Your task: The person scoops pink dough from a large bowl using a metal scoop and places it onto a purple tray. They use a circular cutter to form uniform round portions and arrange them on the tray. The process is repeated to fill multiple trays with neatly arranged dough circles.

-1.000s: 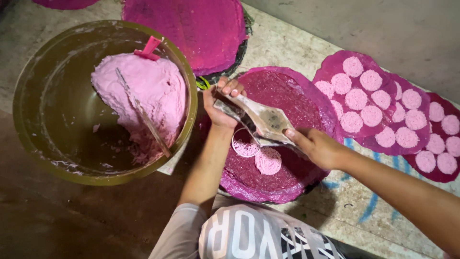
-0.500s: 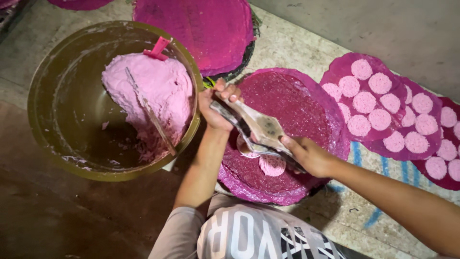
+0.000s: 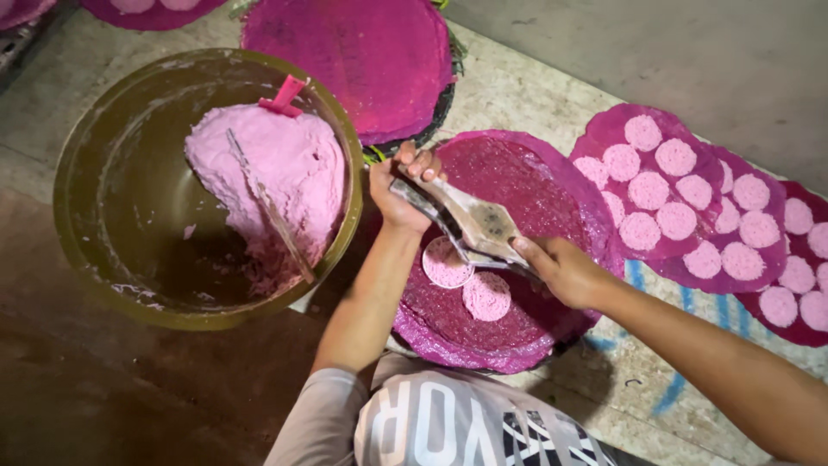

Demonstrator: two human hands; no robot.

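Free room: upper half of the near round mat (image 3: 526,181), bare of discs; strip of concrete floor (image 3: 535,82) between mats; open grey floor at upper right. Obstacles: two pink discs (image 3: 466,278) on the mat's near half, under the metal tool (image 3: 470,223) spanning both hands; large bowl (image 3: 95,155) just left, holding a dough mound (image 3: 289,173) with a stick (image 3: 267,207) leaning across; right mat (image 3: 604,138) crowded with discs; forearms crossing the near edge.

The metal press (image 3: 473,223) hides part of one pink disc (image 3: 447,262) – its upper edge cannot be seen. The right hand (image 3: 565,269) covers the press's near end. A magenta tray (image 3: 806,324) is cut off by the right edge – another tray (image 3: 151,12) by the top.
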